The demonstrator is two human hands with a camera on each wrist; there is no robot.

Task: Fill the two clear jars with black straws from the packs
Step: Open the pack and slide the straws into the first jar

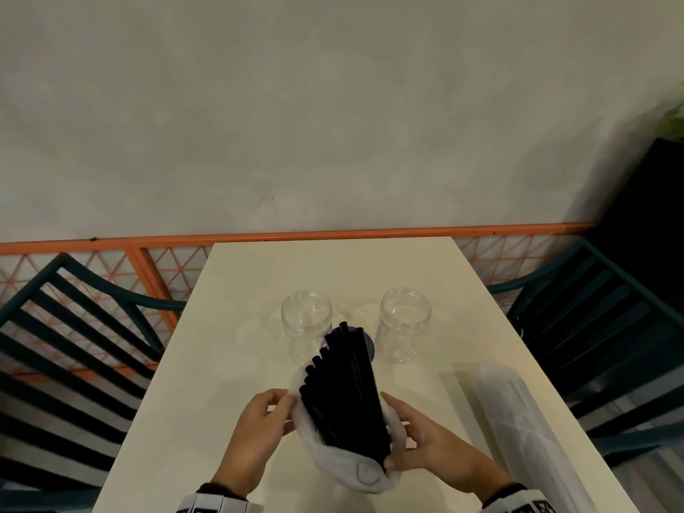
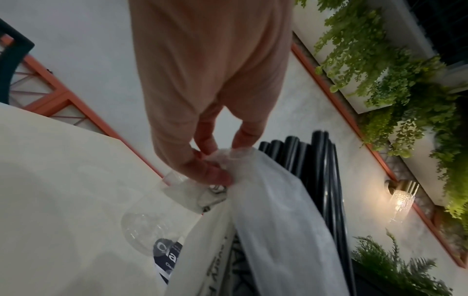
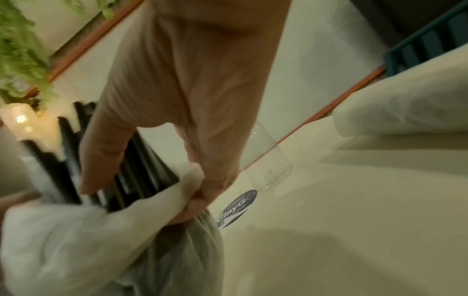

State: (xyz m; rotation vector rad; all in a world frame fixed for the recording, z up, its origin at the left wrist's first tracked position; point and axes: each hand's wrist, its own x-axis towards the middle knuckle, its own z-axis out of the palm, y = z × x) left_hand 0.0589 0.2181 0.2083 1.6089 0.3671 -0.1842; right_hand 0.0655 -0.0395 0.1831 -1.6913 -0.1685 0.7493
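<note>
Two clear jars stand without lids on the white table [image 1: 229,383]: the left jar [image 1: 306,325] and the right jar [image 1: 404,323]. In front of them I hold a bundle of black straws [image 1: 344,394] that sticks out of its translucent white pack [image 1: 355,468]. My left hand [image 1: 259,420] pinches the pack's left edge [image 2: 228,158]. My right hand [image 1: 414,438] grips the pack's right side [image 3: 177,192], thumb across the straws [image 3: 136,172]. The straw tips point toward the gap between the jars.
A second pack [image 1: 518,420] in translucent wrap lies on the table's right side. A round dark label [image 1: 370,346] lies between the jars. Dark slatted chairs [image 1: 74,346] flank the table on both sides. An orange lattice rail [image 1: 148,261] and a wall lie behind.
</note>
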